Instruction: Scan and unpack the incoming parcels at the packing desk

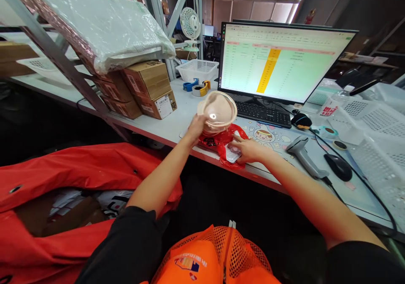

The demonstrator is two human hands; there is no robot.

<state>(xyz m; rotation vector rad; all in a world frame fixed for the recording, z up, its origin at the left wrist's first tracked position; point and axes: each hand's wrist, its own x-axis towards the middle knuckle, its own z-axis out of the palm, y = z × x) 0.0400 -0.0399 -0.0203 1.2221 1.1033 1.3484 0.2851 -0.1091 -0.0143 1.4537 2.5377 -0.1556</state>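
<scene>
My left hand (196, 129) grips the side of a clear plastic tub with a pale beige inside (220, 109), tilted above the front of the desk. Beneath the tub lies a crumpled red plastic bag (221, 143). At the bag's right side, my right hand (245, 149) has its fingers bent over a small whitish packet (232, 154) that rests on the red plastic. The undersides of the right fingertips are partly hidden, and I cannot read any label on the packet.
Behind the tub stand a monitor (281, 65) and keyboard (262, 114). A barcode scanner (305, 157) and mouse (338, 167) lie to the right. Tape dispensers (200, 89) and cardboard boxes (148, 81) sit left. Below is a large red sack (79, 166) holding parcels.
</scene>
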